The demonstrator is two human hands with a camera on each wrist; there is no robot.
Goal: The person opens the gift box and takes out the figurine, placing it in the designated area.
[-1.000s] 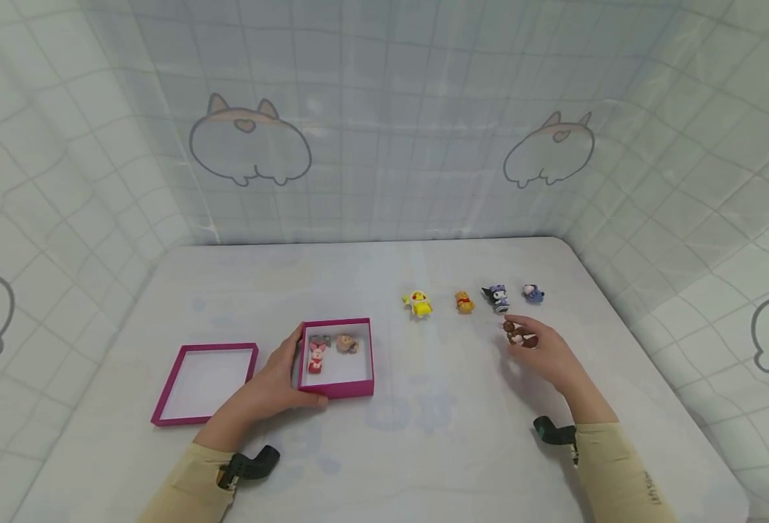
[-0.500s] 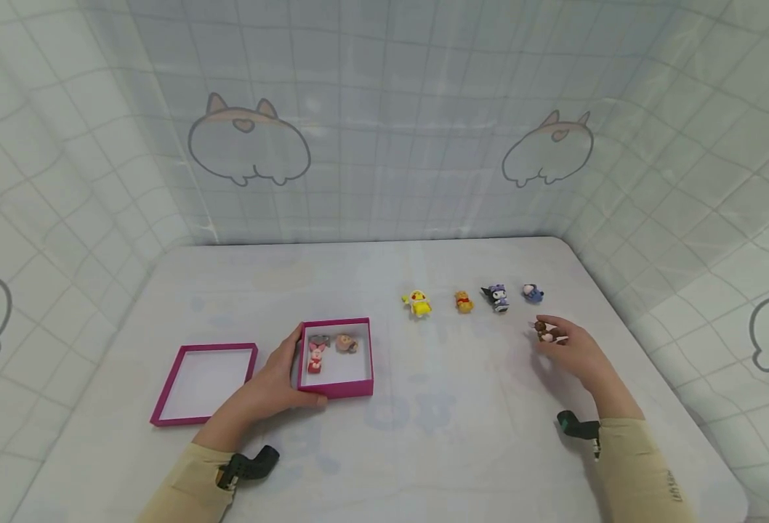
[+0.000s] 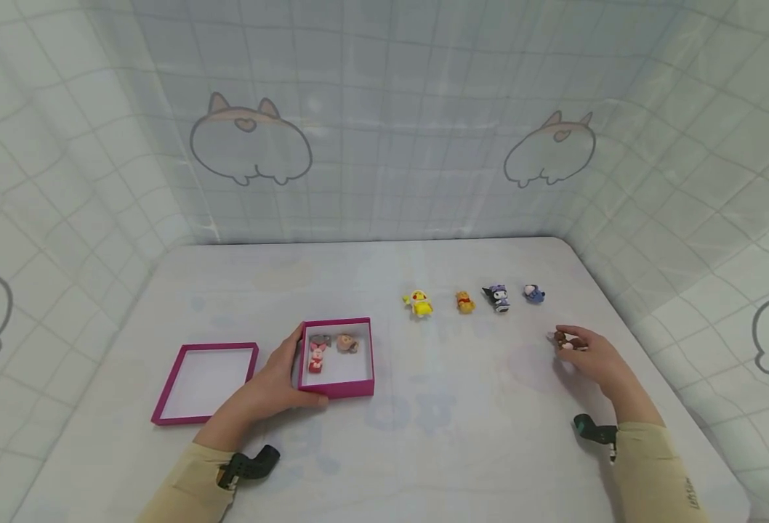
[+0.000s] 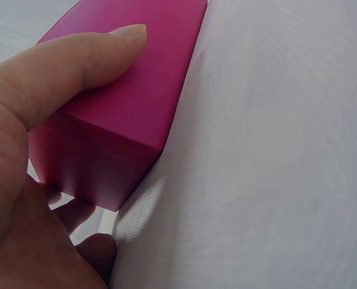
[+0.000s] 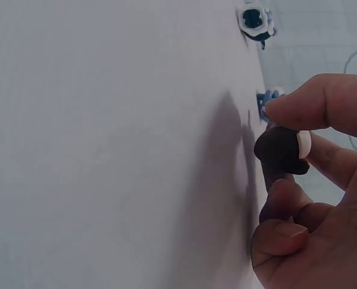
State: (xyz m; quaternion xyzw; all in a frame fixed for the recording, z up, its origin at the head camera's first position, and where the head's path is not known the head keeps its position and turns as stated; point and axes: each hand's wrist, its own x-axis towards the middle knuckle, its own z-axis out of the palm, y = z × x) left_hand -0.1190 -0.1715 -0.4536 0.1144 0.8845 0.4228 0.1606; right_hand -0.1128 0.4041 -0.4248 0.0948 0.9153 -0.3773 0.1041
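My left hand [image 3: 272, 386] grips the magenta box [image 3: 341, 389] at its left side, the thumb along the front wall. Inside lie a pink-and-red piglet figurine [image 3: 316, 359], a tan figurine [image 3: 347, 343] and a grey piece [image 3: 320, 339]. On the right, my right hand [image 3: 599, 363] pinches a small brown figurine [image 3: 564, 340] between thumb and fingers. The right wrist view shows this figurine [image 5: 277, 149] dark with a pale patch, apparently just off the table, its shadow beside it. A blue donkey-like figurine [image 3: 533, 293] lies behind that hand.
A shallow magenta-rimmed lid [image 3: 204, 347] lies left of the box, partly behind the left forearm. Along the back stand a yellow figurine [image 3: 419, 303], an orange bear figurine [image 3: 465, 302] and a black-and-purple figurine [image 3: 498, 298]. Tiled-pattern curtains [image 3: 384, 145] enclose the table.
My right hand has moved right and slightly toward me, carrying the brown figurine away from the black-and-purple one. The left hand and box have stayed in place.
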